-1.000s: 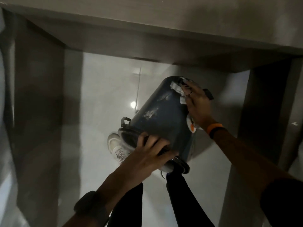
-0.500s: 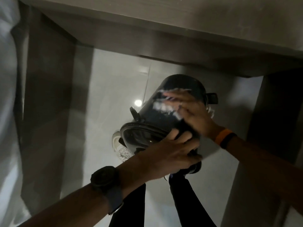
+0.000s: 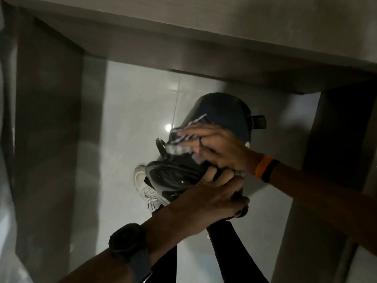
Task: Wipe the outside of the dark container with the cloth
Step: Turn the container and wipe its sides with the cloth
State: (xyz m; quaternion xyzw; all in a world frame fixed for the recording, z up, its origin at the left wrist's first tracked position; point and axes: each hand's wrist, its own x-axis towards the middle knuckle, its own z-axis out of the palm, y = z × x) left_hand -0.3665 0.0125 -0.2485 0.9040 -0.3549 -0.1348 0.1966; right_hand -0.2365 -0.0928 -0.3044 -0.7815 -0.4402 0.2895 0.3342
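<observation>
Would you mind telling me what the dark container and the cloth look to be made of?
The dark container looks like smooth, slightly glossy plastic: its wall shows soft sheen; metal can't be excluded. The cloth under the right hand seems a thin woven fabric, dark with pale stripes, though blurred.

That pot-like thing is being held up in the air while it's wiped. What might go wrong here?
1. The dark container is tilted above the floor, held only by the left hand at its rim; a firm wipe might knock it loose.
2. It hangs over a white shoe, so a drop could land on that foot.
3. The cloth sits loosely under the right hand and might slip off.
</observation>
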